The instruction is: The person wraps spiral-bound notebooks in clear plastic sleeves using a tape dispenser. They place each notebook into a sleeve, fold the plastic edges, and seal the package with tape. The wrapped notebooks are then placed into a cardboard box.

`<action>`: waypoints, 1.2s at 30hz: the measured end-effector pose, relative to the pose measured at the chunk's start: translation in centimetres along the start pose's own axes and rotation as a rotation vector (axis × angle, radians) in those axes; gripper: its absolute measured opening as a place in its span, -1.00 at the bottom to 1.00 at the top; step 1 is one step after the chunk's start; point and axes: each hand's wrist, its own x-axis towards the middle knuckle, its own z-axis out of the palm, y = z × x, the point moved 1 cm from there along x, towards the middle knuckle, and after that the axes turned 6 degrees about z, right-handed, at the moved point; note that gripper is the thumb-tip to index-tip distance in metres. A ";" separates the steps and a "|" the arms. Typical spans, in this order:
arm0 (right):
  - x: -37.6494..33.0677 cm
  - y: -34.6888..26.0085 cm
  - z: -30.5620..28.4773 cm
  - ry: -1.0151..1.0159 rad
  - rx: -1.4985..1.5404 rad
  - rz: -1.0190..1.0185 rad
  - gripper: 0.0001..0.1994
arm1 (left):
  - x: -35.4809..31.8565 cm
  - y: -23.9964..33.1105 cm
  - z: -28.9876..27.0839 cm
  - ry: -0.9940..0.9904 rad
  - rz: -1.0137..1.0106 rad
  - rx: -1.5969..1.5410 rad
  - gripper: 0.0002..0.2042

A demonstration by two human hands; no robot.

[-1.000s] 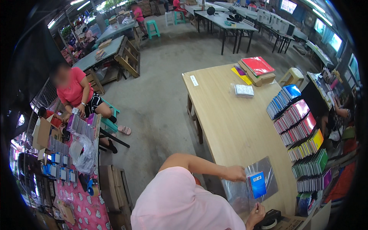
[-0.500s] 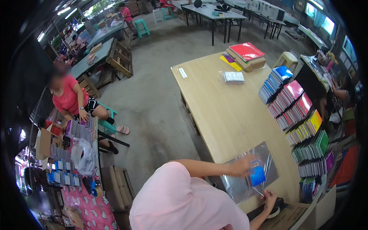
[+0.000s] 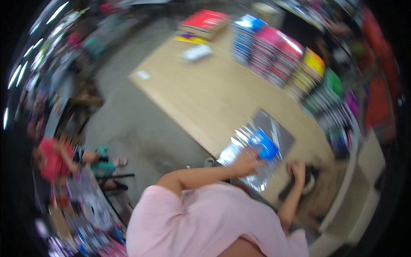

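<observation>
A clear plastic bag or sheet (image 3: 239,139) lies crinkled on the near part of the wooden table (image 3: 192,92), with a flat blue item (image 3: 264,145) on or in it, perhaps a small notebook. My left hand (image 3: 248,162) is over its near edge, fingers stretched out and blurred. To the right of the plastic, my right hand (image 3: 297,169) is raised with fingers curled; whatever they may hold is too blurred to make out. Just beside that hand is a dark object with a pale ring, like a tape roll (image 3: 309,184).
Stacks of blue (image 3: 246,38), red (image 3: 276,53), yellow (image 3: 307,70) and green notebooks (image 3: 327,96) line the table's right side. A red-topped pile (image 3: 203,23) and a wrapped white pack (image 3: 197,52) lie farther off. An open carton (image 3: 364,184) stands right. A seated person (image 3: 55,160) works left.
The whole view has swung and blurred. My left hand has shifted to the near edge of the blue item. My right hand has come away from the thin pale strip by the plastic.
</observation>
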 end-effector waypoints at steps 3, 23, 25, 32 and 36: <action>-0.3 -6.0 0.3 0.334 -0.031 -0.187 -0.82 | 0.7 0.8 -2.6 -0.181 -0.110 0.148 -0.16; 7.9 -8.3 8.6 -0.512 -0.287 -0.092 -0.42 | 0.2 3.2 -3.9 -0.226 -0.200 0.160 -0.13; 7.7 -8.5 8.5 -0.507 -0.304 -0.132 -0.45 | 0.1 3.8 -4.3 -0.224 -0.214 0.165 -0.12; 6.0 -10.1 9.4 0.520 -0.513 -0.434 -0.76 | -0.1 3.7 -4.6 -0.252 -0.249 0.157 -0.17; 10.3 -3.9 8.5 0.394 -0.196 -0.500 -0.75 | 0.2 4.5 -4.6 -0.227 -0.206 0.179 -0.19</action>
